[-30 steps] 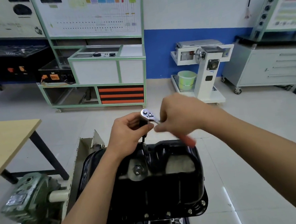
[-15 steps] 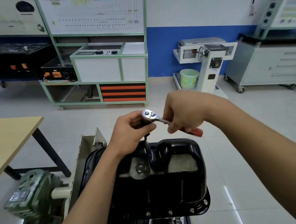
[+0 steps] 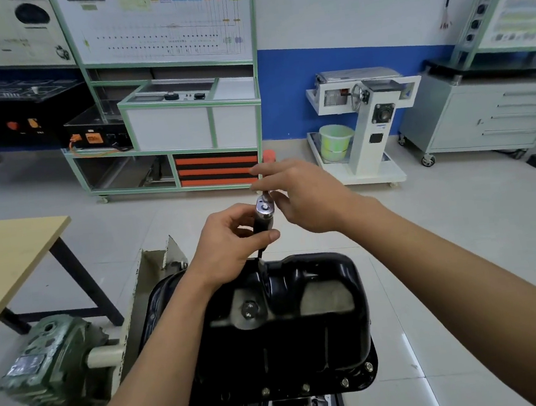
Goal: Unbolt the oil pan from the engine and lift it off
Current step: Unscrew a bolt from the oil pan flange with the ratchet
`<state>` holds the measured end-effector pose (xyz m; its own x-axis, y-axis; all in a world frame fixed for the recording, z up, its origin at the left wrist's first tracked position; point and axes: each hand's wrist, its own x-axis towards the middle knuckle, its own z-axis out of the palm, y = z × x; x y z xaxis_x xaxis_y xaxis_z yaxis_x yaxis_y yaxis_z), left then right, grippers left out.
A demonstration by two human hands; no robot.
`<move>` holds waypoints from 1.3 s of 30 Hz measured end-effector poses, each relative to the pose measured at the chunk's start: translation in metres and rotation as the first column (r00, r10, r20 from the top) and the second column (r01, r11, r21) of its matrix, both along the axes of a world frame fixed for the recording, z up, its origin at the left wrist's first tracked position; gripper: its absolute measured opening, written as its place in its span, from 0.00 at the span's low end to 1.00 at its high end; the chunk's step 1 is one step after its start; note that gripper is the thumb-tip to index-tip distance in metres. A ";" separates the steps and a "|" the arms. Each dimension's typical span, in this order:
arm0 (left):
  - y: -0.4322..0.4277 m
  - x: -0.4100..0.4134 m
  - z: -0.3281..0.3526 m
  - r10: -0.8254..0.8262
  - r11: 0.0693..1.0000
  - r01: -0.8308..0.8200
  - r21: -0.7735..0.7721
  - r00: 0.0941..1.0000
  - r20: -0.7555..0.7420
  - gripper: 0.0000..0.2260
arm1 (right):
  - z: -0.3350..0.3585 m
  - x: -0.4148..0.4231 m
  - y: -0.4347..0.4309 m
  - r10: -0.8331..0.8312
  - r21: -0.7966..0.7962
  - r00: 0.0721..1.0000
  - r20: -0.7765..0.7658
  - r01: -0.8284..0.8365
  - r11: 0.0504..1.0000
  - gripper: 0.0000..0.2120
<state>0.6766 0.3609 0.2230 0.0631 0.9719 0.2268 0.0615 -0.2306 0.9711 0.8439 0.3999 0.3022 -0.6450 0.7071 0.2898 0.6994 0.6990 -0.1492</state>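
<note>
Just above far rim of oil pan (image 3: 308,344), both hands (image 3: 231,244) (image 3: 307,198), seemingly tight around ratchet (image 3: 264,208).

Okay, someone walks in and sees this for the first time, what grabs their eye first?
Dead centre, both hands meet on a chrome ratchet: the left hand grips the black extension under its head, and the right hand holds the handle. Just below sits the glossy black oil pan, with bolts along its near flange. Farther back, a lime green bucket stands out against the white stand.
</note>
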 end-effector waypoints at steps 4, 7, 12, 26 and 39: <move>0.001 0.001 -0.002 0.065 0.998 -0.065 0.018 0.998 0.001 0.11 | 0.014 0.009 -0.012 -0.207 0.067 0.969 0.135 0.199 0.978 0.11; 0.000 0.004 -0.001 0.087 0.995 -0.087 0.047 0.996 0.010 0.12 | 0.025 0.013 -0.031 -0.262 -0.045 0.946 0.191 0.275 0.960 0.13; -0.001 0.008 -0.002 0.089 0.995 -0.090 0.051 0.995 0.035 0.20 | 0.006 -0.012 -0.065 -0.195 -0.393 0.981 0.001 0.179 0.902 0.25; 0.000 0.001 -0.003 -0.042 0.997 0.040 0.069 0.999 0.026 0.15 | 0.033 0.002 -0.023 -0.271 0.145 0.915 0.299 0.237 0.961 0.08; 0.001 0.004 -0.005 -0.007 0.999 0.005 0.049 0.999 0.049 0.09 | 0.025 0.005 -0.013 -0.136 0.021 0.974 0.180 0.135 0.991 0.08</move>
